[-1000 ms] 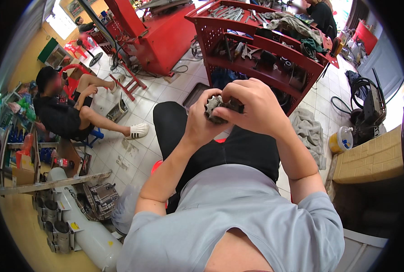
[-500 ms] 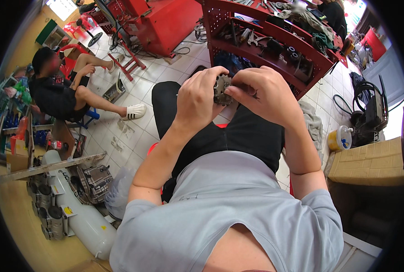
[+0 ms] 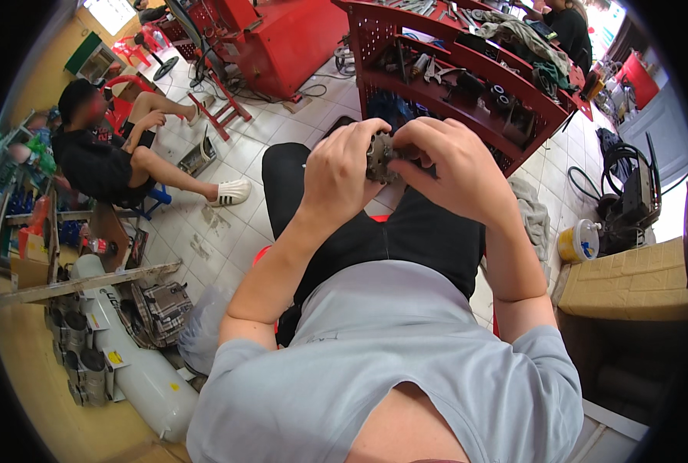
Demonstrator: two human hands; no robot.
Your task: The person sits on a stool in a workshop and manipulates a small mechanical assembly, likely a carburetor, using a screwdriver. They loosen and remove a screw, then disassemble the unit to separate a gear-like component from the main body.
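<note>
Above my knees I hold a round grey metal part (image 3: 380, 158) with a notched rim and holes or recesses in its face. My left hand (image 3: 339, 166) is wrapped round its left side, the fingers reaching over the top and behind. My right hand (image 3: 453, 158) is bent at its right side, thumb and fingertips against the face and edge. Anything small between those right fingertips is hidden.
A red tool cart (image 3: 467, 96) with tools and rags stands just ahead. At the left a person (image 3: 101, 150) sits on a blue stool. A white cylinder (image 3: 139, 363) lies lower left; a cardboard box (image 3: 625, 278) and a white bucket (image 3: 579, 241) are at the right.
Both hands and the metal part have shifted slightly right and down in the picture. My right thumb and fingertips have moved a little on the part's face. My left hand keeps its hold.
</note>
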